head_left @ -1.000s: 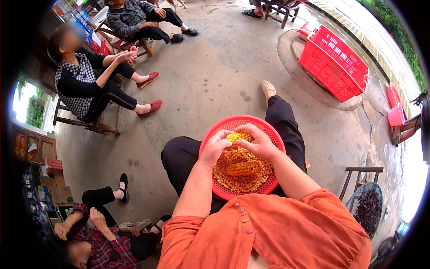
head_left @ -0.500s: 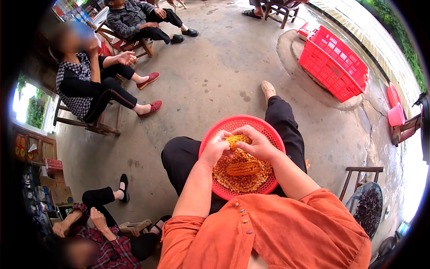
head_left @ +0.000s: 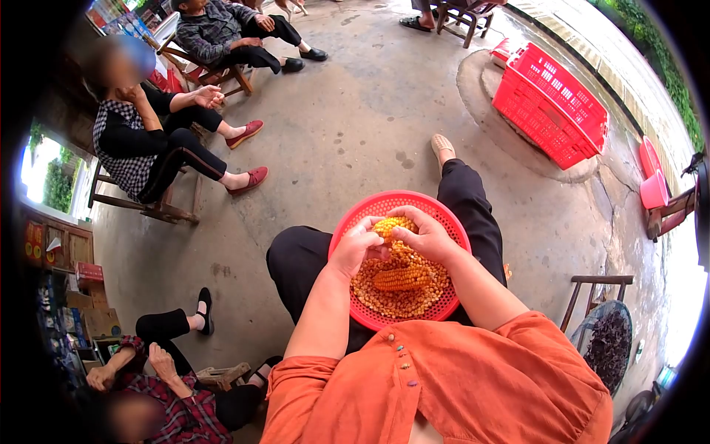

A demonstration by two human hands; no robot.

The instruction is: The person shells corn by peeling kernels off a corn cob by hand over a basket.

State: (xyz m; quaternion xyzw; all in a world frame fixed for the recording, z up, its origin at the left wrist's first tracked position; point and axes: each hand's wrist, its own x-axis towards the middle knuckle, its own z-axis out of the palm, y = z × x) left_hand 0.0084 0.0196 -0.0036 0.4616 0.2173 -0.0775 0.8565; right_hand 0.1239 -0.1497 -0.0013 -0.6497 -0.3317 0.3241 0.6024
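Between my two hands is a corn cob (head_left: 393,227) with yellow kernels on it. My left hand (head_left: 359,244) grips its left end, fingers curled around it. My right hand (head_left: 424,235) is closed on the other end, the thumb pressed against the kernels. Below them a pink-red perforated basket (head_left: 460,222) rests on my lap. Loose orange kernels (head_left: 396,303) cover its bottom. Another corn cob (head_left: 401,279), darker orange, lies on top of the kernels, touched by neither hand.
A red plastic crate (head_left: 551,103) stands on the concrete floor ahead to the right. Several people sit on chairs to the left and ahead. At right, a round basket of dark dried pieces (head_left: 609,340) rests near a wooden chair (head_left: 592,285). Pink basins (head_left: 654,189) are farther right.
The cob in my hands has turned slightly, and my fingers have shifted a little on it. A seated person at left has changed the position of a hand near the head.
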